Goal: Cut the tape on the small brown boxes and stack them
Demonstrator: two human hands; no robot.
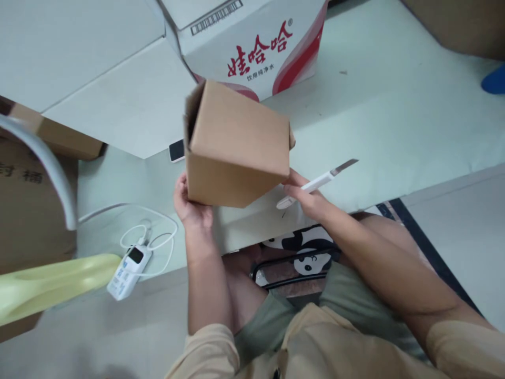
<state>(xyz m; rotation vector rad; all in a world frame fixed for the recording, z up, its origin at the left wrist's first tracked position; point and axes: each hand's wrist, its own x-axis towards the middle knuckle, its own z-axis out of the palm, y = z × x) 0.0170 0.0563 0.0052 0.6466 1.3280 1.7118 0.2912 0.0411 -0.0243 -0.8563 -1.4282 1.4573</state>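
- One brown box [240, 137] is tilted in front of the person, over the near part of the worktop [386, 116]; whether it touches the surface is hard to tell.
- Left hand [193, 208]: clamped on the box's near left corner.
- Right hand [303, 195]: closed around a white knife [315, 184], blade out toward the far right, its fingers at the box's near right corner.
- Left of the box, partly hidden by it: a small dark-faced object [176, 151].
- Near left: a white power bank [128, 273] with a white cable [172, 223].
- Far side: a white carton with red lettering [256, 52].
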